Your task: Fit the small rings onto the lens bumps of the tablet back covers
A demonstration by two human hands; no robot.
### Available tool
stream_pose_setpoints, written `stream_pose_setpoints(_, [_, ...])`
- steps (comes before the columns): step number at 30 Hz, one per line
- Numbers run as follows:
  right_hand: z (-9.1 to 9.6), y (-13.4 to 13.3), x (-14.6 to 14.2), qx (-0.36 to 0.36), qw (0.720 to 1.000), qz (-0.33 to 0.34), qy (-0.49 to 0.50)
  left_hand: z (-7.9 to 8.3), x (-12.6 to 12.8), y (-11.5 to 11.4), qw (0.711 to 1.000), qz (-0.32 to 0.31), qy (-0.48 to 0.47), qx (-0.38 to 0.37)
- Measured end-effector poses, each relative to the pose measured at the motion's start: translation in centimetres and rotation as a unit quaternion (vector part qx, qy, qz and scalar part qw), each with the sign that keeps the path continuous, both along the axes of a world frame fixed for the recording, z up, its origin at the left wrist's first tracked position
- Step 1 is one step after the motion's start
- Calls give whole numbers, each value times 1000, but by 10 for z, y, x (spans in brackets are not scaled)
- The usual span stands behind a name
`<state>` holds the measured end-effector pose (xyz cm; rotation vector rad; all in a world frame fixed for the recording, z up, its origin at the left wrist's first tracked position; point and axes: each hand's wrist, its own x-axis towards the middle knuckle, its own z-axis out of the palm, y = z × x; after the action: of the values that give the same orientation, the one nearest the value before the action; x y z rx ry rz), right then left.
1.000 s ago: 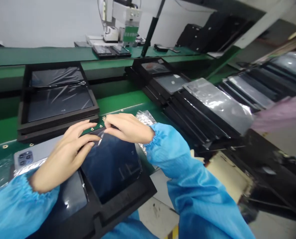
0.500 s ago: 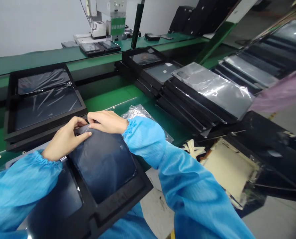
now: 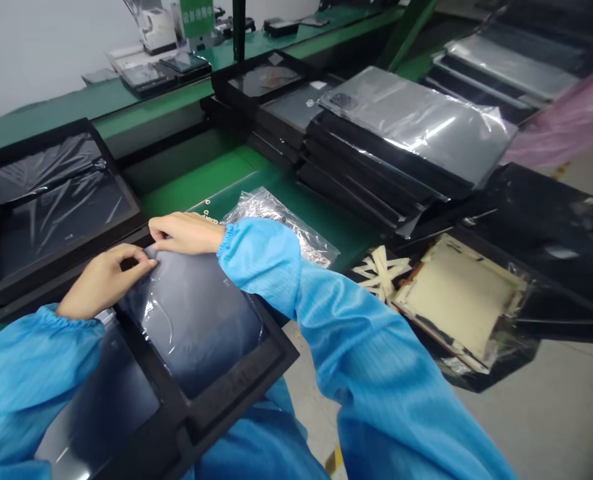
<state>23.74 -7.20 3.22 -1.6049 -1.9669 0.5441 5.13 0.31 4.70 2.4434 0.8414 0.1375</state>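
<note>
A black foam tray [image 3: 236, 387] tilts in front of me with two dark glass-like panels in its recesses. Over the right panel [image 3: 201, 327] lies a clear plastic film [image 3: 159, 303], wrinkled and shiny near its left side. At that panel's far edge, my left hand [image 3: 106, 277] pinches the film's corner between thumb and index finger. My right hand [image 3: 189, 232] is closed in a pinch on the same far edge, close beside the left; its fingertips are partly hidden. The left panel [image 3: 109, 393] lies below my left sleeve.
Another black tray [image 3: 119, 200] with film-covered panels stands at left. A stack of bagged flat panels [image 3: 421, 133] stands right of the green bench [image 3: 256, 177]. A crumpled clear bag [image 3: 276, 213], pale strips [image 3: 381, 270] and a cream pad [image 3: 461, 293] lie nearer. A pink sleeve [image 3: 561, 120] shows at right.
My view has shifted, so the surroundings sit further left and higher. The film over the right panel shows more creases and glare, and my fingers pinch its far edge more tightly.
</note>
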Motion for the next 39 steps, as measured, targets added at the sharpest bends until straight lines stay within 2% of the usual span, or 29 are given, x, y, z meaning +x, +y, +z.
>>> stream_pose_setpoints(3, [-4,-8,9,65,996,-50,24,-5,-2,-2,1000,6,-26,-2])
stream_pose_setpoints(5, [-10,-21,19,115,977,-143,110,-10,-4,-1,999,14,-37,-4])
stream_pose_setpoints(6, [-15,-31,24,121,956,-196,180,-13,-5,0,999,15,-41,-5])
stream_pose_setpoints(8, [-29,-54,31,72,896,-272,343,-19,-8,2,999,13,-45,-10])
stream_pose_setpoints(10, [-46,-79,30,4,879,-262,399,-25,-9,4,999,8,-47,-13])
stream_pose_setpoints(12, [-62,-101,23,-56,874,-225,427,-29,-9,5,999,3,-48,-10])
stream_pose_setpoints(15, [-77,-119,3,-92,868,-194,448,-29,-10,2,998,-4,-62,11])
stream_pose_setpoints(18, [-79,-122,-21,-86,871,-184,448,-20,-18,-9,994,-7,-93,57])
stream_pose_setpoints(21, [-73,-123,-44,-50,880,-209,422,-5,-33,-35,983,-11,-128,129])
stream_pose_setpoints(24, [-65,-129,-64,-12,887,-240,395,2,-49,-69,956,-23,-164,243])
stream_pose_setpoints(26, [-58,-137,-75,5,891,-250,379,1,-56,-91,907,-78,-180,373])
stream_pose_setpoints(28, [-51,-145,-84,21,891,-260,372,-2,-62,-110,885,-105,-189,412])
stream_pose_setpoints(33, [-46,-164,-98,61,869,-317,376,-9,-82,-137,898,-82,-221,371])
stream_pose_setpoints(36, [-51,-169,-103,79,852,-365,368,-15,-97,-138,919,-38,-233,315])
stream_pose_setpoints(39, [-59,-172,-110,80,839,-380,382,-20,-104,-132,942,15,-246,227])
